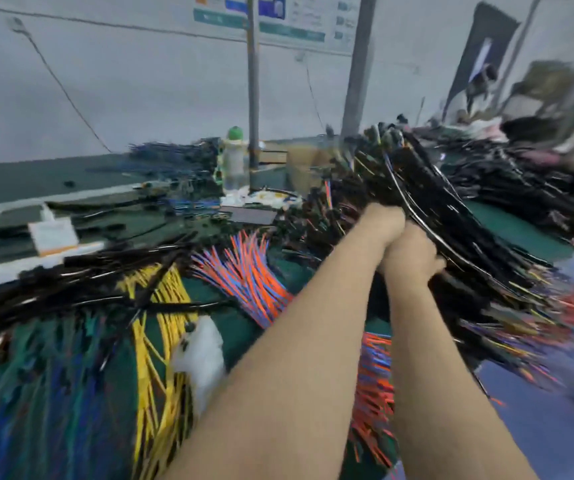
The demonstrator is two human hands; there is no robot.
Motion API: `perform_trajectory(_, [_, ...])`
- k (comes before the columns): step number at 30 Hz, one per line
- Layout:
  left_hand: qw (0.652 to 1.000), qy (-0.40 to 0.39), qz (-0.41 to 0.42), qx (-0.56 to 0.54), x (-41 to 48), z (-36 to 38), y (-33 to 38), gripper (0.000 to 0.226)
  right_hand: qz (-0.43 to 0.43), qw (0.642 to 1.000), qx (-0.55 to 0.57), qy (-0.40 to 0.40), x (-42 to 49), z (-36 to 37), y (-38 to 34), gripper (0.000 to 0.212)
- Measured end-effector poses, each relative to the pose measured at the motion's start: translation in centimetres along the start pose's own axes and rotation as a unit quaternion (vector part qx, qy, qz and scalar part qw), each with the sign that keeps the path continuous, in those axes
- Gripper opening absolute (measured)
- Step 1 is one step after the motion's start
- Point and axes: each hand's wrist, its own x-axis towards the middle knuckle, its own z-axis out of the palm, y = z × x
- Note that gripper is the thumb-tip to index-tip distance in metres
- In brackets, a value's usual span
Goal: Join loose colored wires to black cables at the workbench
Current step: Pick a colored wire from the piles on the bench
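A thick bundle of black cables (452, 230) with colored wire ends slants from upper centre down to the right. My left hand (384, 220) and my right hand (413, 254) sit side by side, both gripping this bundle from below, fingers hidden behind it. Loose orange and blue wires (247, 271) fan out on the green bench left of my forearms. Yellow wires (161, 323) lie nearer the front left. More black cables (81, 278) stretch across the left side. The frame is blurred by motion.
A clear bottle with a green cap (234, 161) stands at the back centre beside a metal post (252, 84). A white card box (53, 235) lies at left. A white plastic scrap (202, 351) rests on the yellow wires. Heaps of black cables (521, 181) fill the right.
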Motion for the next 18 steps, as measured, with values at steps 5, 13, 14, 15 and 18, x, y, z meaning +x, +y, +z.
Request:
perform_trajectory(5, [0.993, -0.07, -0.098, 0.007, 1.6, 1.5, -7.1, 0.05, 0.004, 0.998, -0.068, -0.013, -0.3, 4.8, 4.4, 0.03])
perform_trajectory(13, [0.987, 0.097, 0.05, -0.117, -1.6, -7.9, -3.6, 0.024, -0.146, 0.959, 0.241, 0.009, -3.2, 2.9, -5.4, 0.022])
perform_trajectory(14, [0.98, 0.131, 0.068, -0.133, -2.6, -9.8, -3.4, 0.021, -0.165, 0.947, 0.276, -0.01, -4.7, 3.0, -7.1, 0.019])
perform_trajectory(15, [0.972, 0.165, 0.084, -0.146, -3.6, -11.7, -3.4, 0.02, -0.182, 0.935, 0.302, -0.035, -6.2, 3.3, -8.6, 0.018])
perform_trajectory(18, [0.946, 0.272, 0.1, -0.148, -7.3, -17.6, -5.0, 0.018, -0.238, 0.916, 0.291, -0.137, -11.0, 5.6, -12.8, 0.022])
